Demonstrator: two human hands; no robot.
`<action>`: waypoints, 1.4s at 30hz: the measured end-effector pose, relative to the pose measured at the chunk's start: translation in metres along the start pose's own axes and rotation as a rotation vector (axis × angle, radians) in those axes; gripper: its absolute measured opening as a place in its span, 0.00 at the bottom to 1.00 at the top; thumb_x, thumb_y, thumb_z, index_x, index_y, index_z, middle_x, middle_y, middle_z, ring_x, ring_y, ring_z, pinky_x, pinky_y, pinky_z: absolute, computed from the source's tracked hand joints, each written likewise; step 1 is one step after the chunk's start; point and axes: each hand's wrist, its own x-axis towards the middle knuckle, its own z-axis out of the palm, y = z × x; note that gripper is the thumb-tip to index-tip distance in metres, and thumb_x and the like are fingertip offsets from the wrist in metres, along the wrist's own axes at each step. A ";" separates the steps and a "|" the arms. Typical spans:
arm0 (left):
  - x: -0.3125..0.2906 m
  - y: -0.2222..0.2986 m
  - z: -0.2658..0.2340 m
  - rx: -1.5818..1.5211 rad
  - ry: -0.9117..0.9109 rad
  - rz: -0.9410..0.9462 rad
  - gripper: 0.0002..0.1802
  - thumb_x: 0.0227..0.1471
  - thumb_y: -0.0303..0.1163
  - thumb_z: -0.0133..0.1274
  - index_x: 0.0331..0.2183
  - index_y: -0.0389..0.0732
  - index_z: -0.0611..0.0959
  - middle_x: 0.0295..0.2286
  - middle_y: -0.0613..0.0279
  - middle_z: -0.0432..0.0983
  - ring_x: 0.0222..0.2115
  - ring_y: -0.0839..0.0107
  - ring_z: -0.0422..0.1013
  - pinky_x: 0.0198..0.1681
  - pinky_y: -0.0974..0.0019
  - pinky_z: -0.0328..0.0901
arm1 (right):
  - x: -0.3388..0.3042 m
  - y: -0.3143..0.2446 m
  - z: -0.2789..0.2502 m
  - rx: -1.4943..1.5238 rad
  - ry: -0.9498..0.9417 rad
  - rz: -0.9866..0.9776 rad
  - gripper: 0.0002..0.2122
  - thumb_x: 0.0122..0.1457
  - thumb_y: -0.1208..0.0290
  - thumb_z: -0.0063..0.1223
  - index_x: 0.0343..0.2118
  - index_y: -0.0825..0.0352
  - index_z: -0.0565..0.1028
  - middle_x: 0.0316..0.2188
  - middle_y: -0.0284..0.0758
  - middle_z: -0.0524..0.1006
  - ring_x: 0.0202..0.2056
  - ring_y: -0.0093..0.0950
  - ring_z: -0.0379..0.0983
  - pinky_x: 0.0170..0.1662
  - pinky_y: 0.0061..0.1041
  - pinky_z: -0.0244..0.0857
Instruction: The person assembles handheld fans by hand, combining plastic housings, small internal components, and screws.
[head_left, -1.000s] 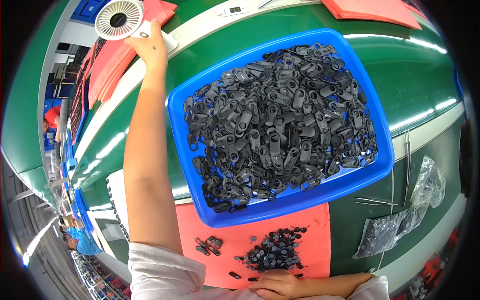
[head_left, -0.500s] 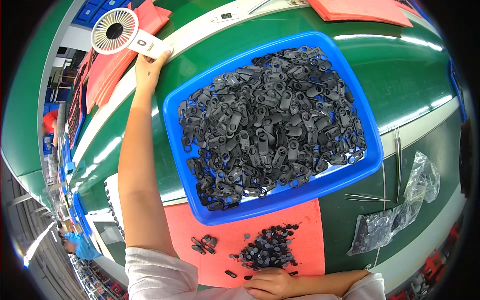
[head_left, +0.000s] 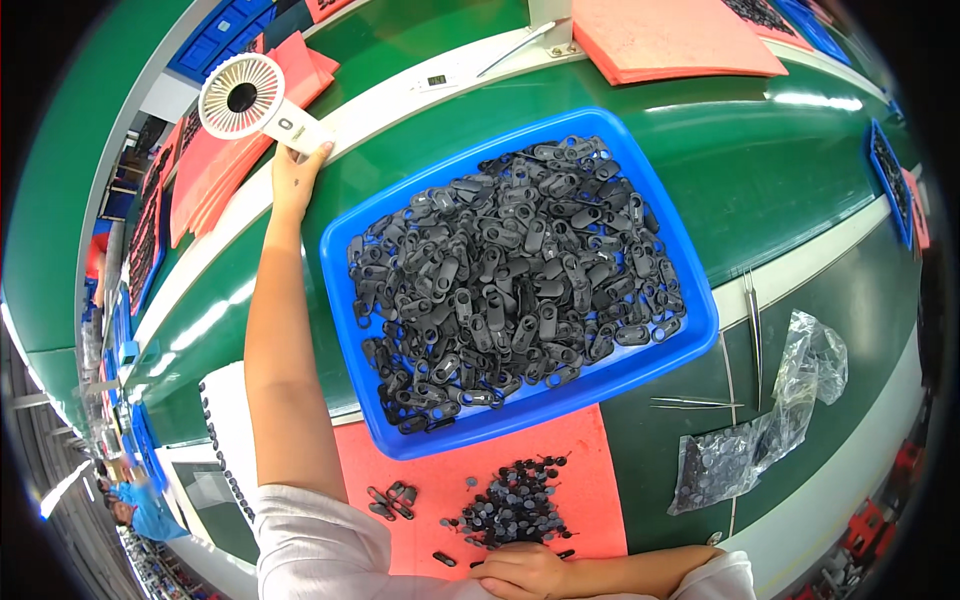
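At the far left my left hand [head_left: 296, 180], arm stretched out, grips the lower handle of a white handheld fan [head_left: 240, 97] by a pale ledge. My right hand [head_left: 522, 571] lies closed at the near edge of a red foam sheet [head_left: 592, 480]; whatever its curled fingers may hold is hidden. Just beyond it is a pile of small round black pieces [head_left: 508, 505]. Left of that pile sit several black oval clip-like parts [head_left: 395, 499], and one lone part [head_left: 444, 559] lies nearer. A large blue tray [head_left: 470, 431], heaped with black looped plastic parts [head_left: 500, 270], stands beyond the sheet.
Right of the sheet, on the dark green mat, lie two pairs of metal tweezers [head_left: 755, 340] and a clear plastic bag [head_left: 715, 467] of round dark pieces. Red foam sheets [head_left: 670, 40] are stacked at the back. A spiral notebook [head_left: 228, 420] lies beside my left arm.
The view has shifted, so the tray and sheet appear a little further left. My left hand stays on the fan, and my right hand stays beside the pile.
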 end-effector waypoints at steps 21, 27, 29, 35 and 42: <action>-0.024 0.031 -0.046 -0.188 -0.060 -0.108 0.48 0.41 0.33 0.60 0.58 0.37 0.50 0.58 0.48 0.47 0.60 0.59 0.43 0.59 0.60 0.44 | -0.001 -0.006 0.002 -0.115 -0.018 -0.066 0.05 0.54 0.72 0.48 0.32 0.67 0.73 0.21 0.35 0.71 0.21 0.32 0.70 0.25 0.27 0.66; -0.112 0.083 -0.094 0.039 -0.131 -0.039 0.42 0.48 0.41 0.54 0.58 0.39 0.53 0.58 0.49 0.48 0.59 0.58 0.47 0.59 0.60 0.46 | -0.011 -0.004 0.012 -0.308 -0.084 -0.403 0.05 0.52 0.71 0.50 0.27 0.66 0.71 0.19 0.34 0.65 0.20 0.30 0.65 0.23 0.27 0.60; -0.145 0.111 -0.108 0.076 -0.154 0.004 0.39 0.49 0.41 0.53 0.57 0.39 0.56 0.57 0.51 0.51 0.58 0.59 0.50 0.58 0.60 0.48 | -0.016 -0.005 0.014 -0.488 -0.156 -0.485 0.06 0.51 0.70 0.51 0.26 0.66 0.70 0.19 0.34 0.64 0.19 0.31 0.65 0.22 0.26 0.60; -0.289 0.185 -0.150 0.201 -0.139 0.277 0.20 0.56 0.33 0.44 0.49 0.35 0.69 0.48 0.55 0.66 0.51 0.68 0.61 0.54 0.67 0.53 | -0.011 0.015 0.036 -0.832 -0.182 -0.912 0.12 0.46 0.62 0.53 0.19 0.64 0.67 0.21 0.34 0.65 0.25 0.31 0.66 0.24 0.30 0.60; -0.466 0.216 -0.118 0.541 -0.422 0.336 0.19 0.51 0.23 0.45 0.47 0.36 0.70 0.46 0.57 0.68 0.49 0.65 0.62 0.49 0.63 0.56 | -0.038 0.046 0.015 -1.162 -0.062 -1.106 0.13 0.40 0.55 0.56 0.16 0.61 0.71 0.21 0.31 0.70 0.27 0.31 0.68 0.26 0.32 0.60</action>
